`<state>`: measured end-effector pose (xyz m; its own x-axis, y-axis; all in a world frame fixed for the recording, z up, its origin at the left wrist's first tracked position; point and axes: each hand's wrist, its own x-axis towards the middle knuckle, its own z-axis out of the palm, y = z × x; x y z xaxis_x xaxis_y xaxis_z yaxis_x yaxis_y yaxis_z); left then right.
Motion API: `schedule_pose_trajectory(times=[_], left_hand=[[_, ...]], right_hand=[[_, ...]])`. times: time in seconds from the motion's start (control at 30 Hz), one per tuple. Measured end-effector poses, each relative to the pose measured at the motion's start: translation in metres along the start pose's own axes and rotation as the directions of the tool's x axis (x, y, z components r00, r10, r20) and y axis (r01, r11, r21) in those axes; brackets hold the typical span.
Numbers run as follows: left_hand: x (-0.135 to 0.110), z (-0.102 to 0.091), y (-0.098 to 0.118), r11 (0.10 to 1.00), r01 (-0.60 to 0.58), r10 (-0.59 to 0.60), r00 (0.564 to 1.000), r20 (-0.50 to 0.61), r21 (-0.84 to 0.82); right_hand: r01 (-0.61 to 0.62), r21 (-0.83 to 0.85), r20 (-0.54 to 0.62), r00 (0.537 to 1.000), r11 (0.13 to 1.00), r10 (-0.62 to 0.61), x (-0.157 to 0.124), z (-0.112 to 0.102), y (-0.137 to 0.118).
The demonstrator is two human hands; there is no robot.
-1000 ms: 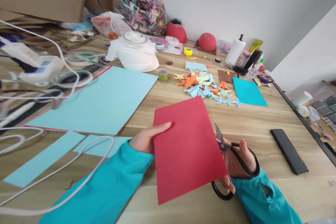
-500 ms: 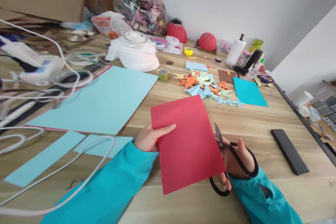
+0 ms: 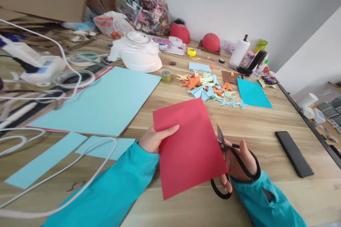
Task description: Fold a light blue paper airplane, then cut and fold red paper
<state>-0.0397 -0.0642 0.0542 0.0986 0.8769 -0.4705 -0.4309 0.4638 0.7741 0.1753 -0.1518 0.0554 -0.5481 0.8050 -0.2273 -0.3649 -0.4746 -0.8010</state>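
Observation:
My left hand (image 3: 154,139) pinches the left edge of a red paper sheet (image 3: 189,147), thumb lying on top, and holds it tilted above the wooden table (image 3: 266,120). My right hand (image 3: 239,165) grips black-handled scissors (image 3: 229,163) at the sheet's right edge. Their blade points up and away beside the paper. Both arms wear teal sleeves.
A large light-blue sheet (image 3: 103,101) and light-blue strips (image 3: 45,161) lie to the left under white cables (image 3: 66,181). Folded paper shapes (image 3: 207,88), a teal sheet (image 3: 253,94) and a green thread spool (image 3: 165,75) sit beyond. A black phone (image 3: 294,153) lies to the right.
The red sheet has shifted slightly left and up, with my left thumb further onto it. My right hand with the scissors moved a little left, closer to the sheet's edge.

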Motion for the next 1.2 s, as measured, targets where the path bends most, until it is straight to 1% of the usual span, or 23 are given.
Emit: schedule_pose_trajectory(times=[0.1,0.2,0.3,0.37,0.5,0.6,0.67,0.77,0.9,1.0,1.1,1.2], left_hand=[[0.000,0.000,0.001,1.000,0.006,-0.006,1.000,-0.006,0.001],[0.002,-0.001,0.001,1.000,0.001,-0.001,1.000,-0.020,-0.006],[0.004,-0.001,0.002,1.000,-0.007,0.006,0.999,-0.036,-0.014],[0.003,-0.001,0.003,1.000,-0.004,0.004,1.000,-0.025,-0.017],[-0.003,0.002,0.004,0.999,0.032,-0.032,0.999,0.018,0.004],[-0.007,0.003,0.003,0.997,0.068,-0.070,0.997,0.041,0.044],[-0.008,0.004,0.003,0.996,0.068,-0.071,0.996,0.055,0.054],[-0.008,0.003,0.001,0.998,0.034,-0.037,0.997,0.067,0.049],[-0.006,0.003,0.000,1.000,0.005,-0.006,0.999,0.044,0.027],[-0.003,0.002,-0.001,1.000,-0.003,0.003,1.000,0.029,0.009],[-0.002,0.001,-0.001,1.000,0.000,0.000,1.000,0.023,0.000],[-0.003,0.002,-0.001,0.999,0.032,-0.032,0.999,0.036,0.005]], right_hand=[[0.036,0.049,-0.014,0.999,0.998,-0.035,0.001,0.004,-0.002],[0.034,0.057,-0.061,0.998,0.998,-0.031,0.001,0.004,-0.003],[0.035,0.058,-0.073,0.997,0.998,-0.031,0.001,0.003,-0.004],[0.037,0.057,-0.051,0.998,0.998,-0.034,0.000,0.002,-0.004],[0.023,0.066,0.042,0.999,0.998,-0.025,-0.002,-0.001,0.000],[0.009,0.088,0.063,0.998,0.996,-0.015,-0.003,-0.004,0.005],[0.011,0.099,0.043,0.999,0.995,-0.016,-0.003,-0.004,0.007],[0.029,0.119,-0.019,0.999,0.992,-0.027,-0.002,-0.002,0.007],[0.074,0.110,-0.061,0.996,0.991,-0.067,0.001,0.001,0.003],[0.080,0.090,-0.099,0.993,0.993,-0.071,0.000,0.001,0.001],[0.069,0.108,-0.112,0.992,0.992,-0.057,0.000,-0.003,0.002],[0.058,0.140,-0.094,0.995,0.988,-0.045,-0.001,-0.006,0.004]])
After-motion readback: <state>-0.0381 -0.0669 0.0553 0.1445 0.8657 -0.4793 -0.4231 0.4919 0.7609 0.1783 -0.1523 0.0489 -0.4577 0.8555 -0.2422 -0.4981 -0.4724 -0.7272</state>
